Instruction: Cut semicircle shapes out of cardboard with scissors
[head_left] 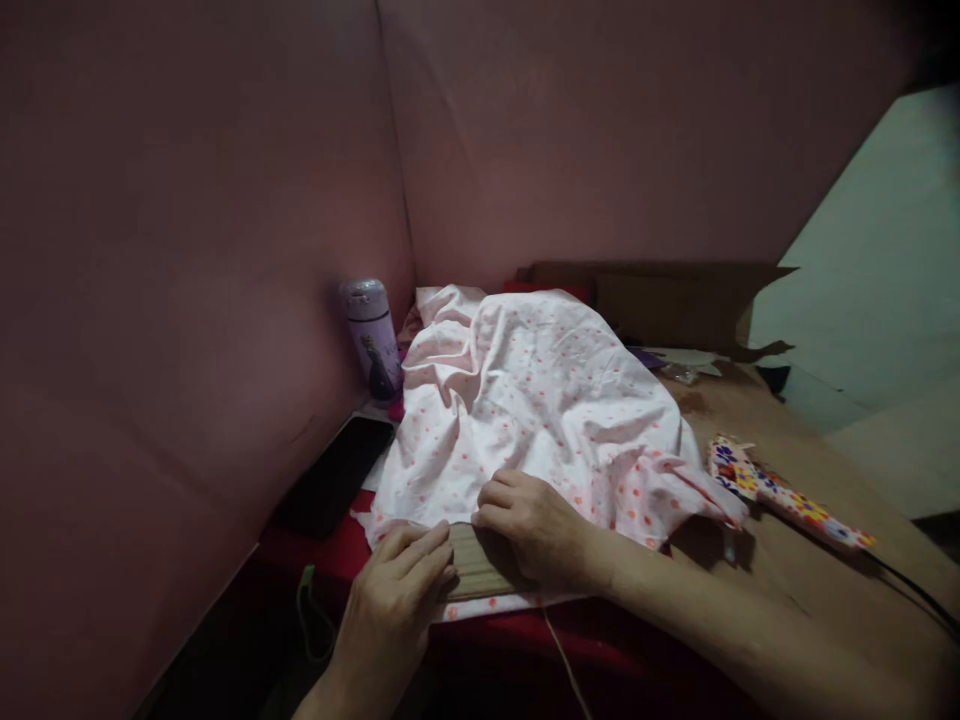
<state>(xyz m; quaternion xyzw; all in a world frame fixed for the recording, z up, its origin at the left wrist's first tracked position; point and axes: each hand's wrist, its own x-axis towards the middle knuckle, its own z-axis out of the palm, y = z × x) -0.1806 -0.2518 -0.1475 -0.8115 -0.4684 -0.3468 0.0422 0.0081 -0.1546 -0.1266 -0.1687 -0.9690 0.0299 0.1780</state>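
Note:
A white-pink cloth (540, 400) with red dots lies bunched over the work surface, its near edge across a flat tan ribbed board (480, 570). My left hand (397, 590) rests at the board's left side, fingers bent together on the cloth edge. My right hand (536, 530) has its fingers closed on the same edge a little to the right, the wrist across the board. A strip of dotted cloth shows along the board's near side. The fingertips are partly hidden.
A purple bottle (373, 345) and a dark phone (337, 475) stand and lie at the left by the pink wall. At right, a flower-patterned tool (795, 505) like a glue gun lies on cardboard (787, 420), its black cord running right. A thin string (564, 660) hangs in front.

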